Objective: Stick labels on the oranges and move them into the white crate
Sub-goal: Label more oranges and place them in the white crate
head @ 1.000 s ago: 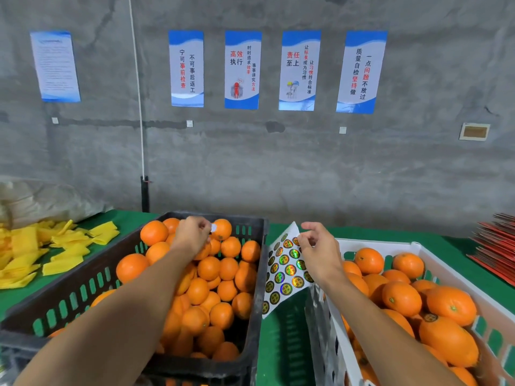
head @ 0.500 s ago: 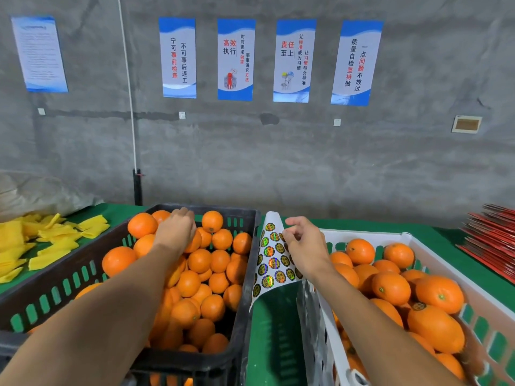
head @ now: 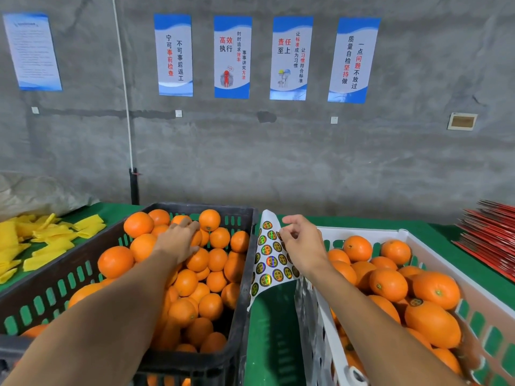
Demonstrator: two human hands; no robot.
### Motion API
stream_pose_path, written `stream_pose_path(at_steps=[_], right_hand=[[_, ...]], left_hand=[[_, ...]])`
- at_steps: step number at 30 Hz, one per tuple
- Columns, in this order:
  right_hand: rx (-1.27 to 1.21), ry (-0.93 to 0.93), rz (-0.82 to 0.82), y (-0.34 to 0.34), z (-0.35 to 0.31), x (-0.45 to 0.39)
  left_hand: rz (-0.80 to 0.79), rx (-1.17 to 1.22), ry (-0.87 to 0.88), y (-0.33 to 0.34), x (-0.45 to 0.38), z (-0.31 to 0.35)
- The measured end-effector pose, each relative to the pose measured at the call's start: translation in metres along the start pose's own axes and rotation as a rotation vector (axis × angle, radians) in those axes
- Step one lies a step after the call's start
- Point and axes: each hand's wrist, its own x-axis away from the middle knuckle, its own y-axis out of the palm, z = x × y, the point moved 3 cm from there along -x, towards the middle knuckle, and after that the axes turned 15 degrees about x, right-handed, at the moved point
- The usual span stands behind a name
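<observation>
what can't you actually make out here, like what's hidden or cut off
- Orange under the left hand: head view, the palm covers it, so the grip is unclear.
- Print on the sticker sheet: too small to read.
- Black crate and white crate: near ends cut off by the bottom edge.
- Right hand fingertips hide the label being picked.

Label sheet (head: 271, 260) hangs over bare gap between crates

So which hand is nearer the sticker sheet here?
Right. The right hand pinches the sticker sheet at its upper edge. The left hand rests on oranges in the black crate, left of the sheet.
</observation>
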Motion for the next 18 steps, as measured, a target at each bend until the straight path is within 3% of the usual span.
stream_pose_path(at_steps=[7, 9, 14, 16, 18], right_hand=[[0.011, 0.003, -0.015, 0.001, 0.001, -0.002], [0.016, 0.005, -0.02, 0.001, 0.002, -0.002], [0.018, 0.009, -0.053, 0.005, 0.002, -0.003], [0.03, 0.005, -0.06, 0.006, 0.003, -0.003], [0.031, 0.007, -0.07, 0.006, 0.002, -0.002]], left_hand=[[-0.02, 0.061, -0.071, -0.005, -0.011, 0.008], [0.041, 0.107, -0.058, -0.019, -0.013, 0.026], [0.382, 0.53, 0.128, -0.076, -0.012, 0.111], [0.406, 0.712, 0.213, -0.087, -0.003, 0.152], [0.324, 0.912, 0.244, -0.085, 0.01, 0.19]])
